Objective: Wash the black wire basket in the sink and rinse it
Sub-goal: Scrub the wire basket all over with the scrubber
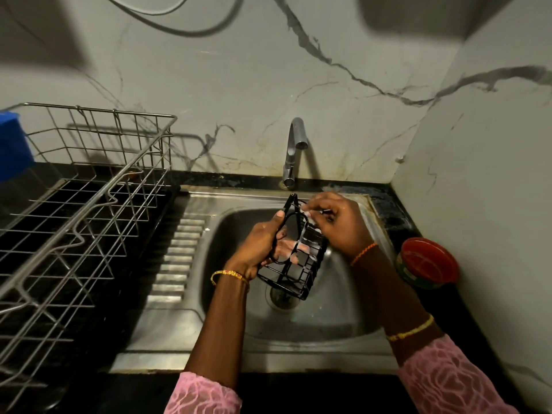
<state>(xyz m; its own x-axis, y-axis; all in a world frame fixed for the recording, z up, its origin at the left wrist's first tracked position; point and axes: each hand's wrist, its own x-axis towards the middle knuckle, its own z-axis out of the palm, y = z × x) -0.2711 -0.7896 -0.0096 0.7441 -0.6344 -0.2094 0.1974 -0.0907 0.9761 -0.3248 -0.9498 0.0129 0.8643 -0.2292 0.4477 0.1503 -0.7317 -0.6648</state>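
text: none legible | red-lidded jar (427, 264) label (seemingly printed) too blurred

A black wire basket (295, 261), its grid of thin bars flecked with white suds, sits over a dull grey steel sink (337, 318) whose draining side bears a row of raised silver ribs. The faucet (294, 150) is brushed grey metal. Behind it the wall (239, 79) is pale grey-white, crossed by dark grey marble veins. The countertop (391, 210) is black. At left stands a silver wire dish rack (89, 204) with a square grid, and beyond it something bright blue (12, 144), too cropped to identify. At right a round container (427, 264) has a red lid and a green band. Both sleeves (448, 380) are pink with a paler swirling lace-like pattern; the bangles (228, 274) are yellow gold, one wrist thread orange.
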